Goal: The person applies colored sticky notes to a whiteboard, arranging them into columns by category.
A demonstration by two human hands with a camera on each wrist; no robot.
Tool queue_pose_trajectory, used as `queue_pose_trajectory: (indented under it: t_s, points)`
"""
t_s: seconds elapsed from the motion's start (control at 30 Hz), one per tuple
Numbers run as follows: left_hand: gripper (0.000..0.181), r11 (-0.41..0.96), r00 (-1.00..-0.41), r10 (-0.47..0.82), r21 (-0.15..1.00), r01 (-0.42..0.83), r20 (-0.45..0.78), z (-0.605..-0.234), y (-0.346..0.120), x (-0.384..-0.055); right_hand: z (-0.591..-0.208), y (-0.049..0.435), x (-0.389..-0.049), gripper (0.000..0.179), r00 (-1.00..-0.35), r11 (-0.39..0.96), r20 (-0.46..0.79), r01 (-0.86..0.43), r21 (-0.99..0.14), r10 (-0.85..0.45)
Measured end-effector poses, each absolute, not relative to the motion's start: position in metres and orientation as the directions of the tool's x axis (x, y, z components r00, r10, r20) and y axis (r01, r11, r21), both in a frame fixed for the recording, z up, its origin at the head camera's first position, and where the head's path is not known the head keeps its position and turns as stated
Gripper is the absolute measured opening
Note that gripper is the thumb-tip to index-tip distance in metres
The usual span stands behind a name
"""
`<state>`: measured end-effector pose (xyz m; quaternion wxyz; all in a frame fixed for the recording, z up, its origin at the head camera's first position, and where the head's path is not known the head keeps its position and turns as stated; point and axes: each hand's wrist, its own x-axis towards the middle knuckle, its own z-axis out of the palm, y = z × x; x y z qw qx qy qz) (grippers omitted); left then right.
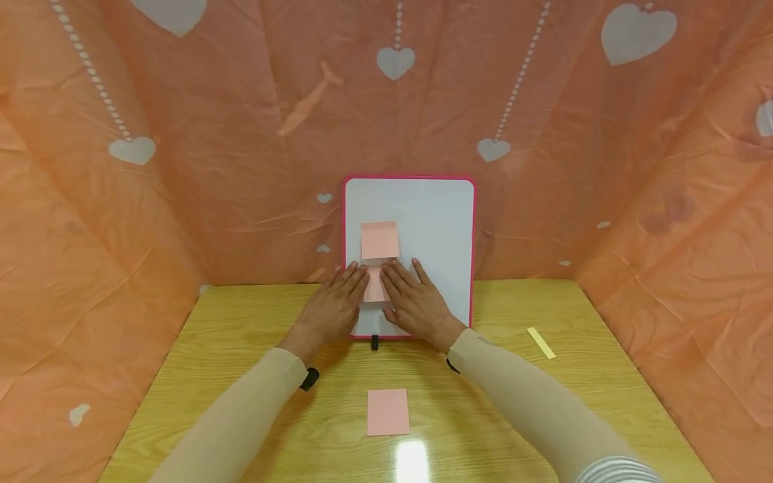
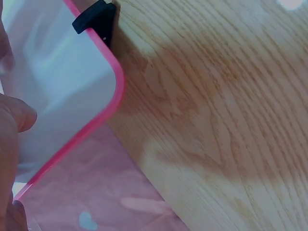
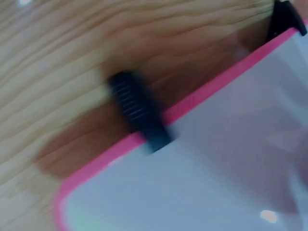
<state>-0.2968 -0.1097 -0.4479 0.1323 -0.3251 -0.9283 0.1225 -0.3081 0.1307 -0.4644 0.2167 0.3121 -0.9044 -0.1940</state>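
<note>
A small whiteboard (image 1: 437, 228) with a pink rim leans upright near the back of the table. Two pink sticky notes are on its left half: an upper sticky note (image 1: 380, 240) and, below it, a lower sticky note (image 1: 376, 287). Fingers fairly straight, my left hand (image 1: 331, 303) touches the lower note's left side. From the other side my right hand (image 1: 417, 302) presses the note's right part with extended fingers, thumb spread to the board. In the left wrist view the left thumb (image 2: 24, 115) lies over the board's white face.
Another pink sticky note (image 1: 388, 412) lies on the wooden table (image 1: 483, 402) in front of the board. To the right is a thin yellow strip (image 1: 541, 343). Black feet grip the board's lower rim, one foot (image 3: 139, 110) seen closely. Orange cloth (image 1: 241, 147) with hearts hangs behind.
</note>
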Motion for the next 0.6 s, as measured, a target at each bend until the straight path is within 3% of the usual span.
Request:
queue_pose_trajectory:
  t_s: [0.17, 0.6]
  points:
    - [0.066, 0.755, -0.742, 0.644, -0.31, 0.577, 0.186, -0.449, -0.106, -0.297, -0.469, 0.15, -0.304, 0.074, -0.752, 0.757, 0.269, -0.432, 0.49, -0.602]
    - [0.066, 0.716, -0.705, 0.691, -0.291, 0.634, 0.164, -0.446, -0.08, -0.308, -0.469, 0.148, -0.303, 0.078, -0.747, 0.74, 0.249, -0.442, 0.506, -0.616]
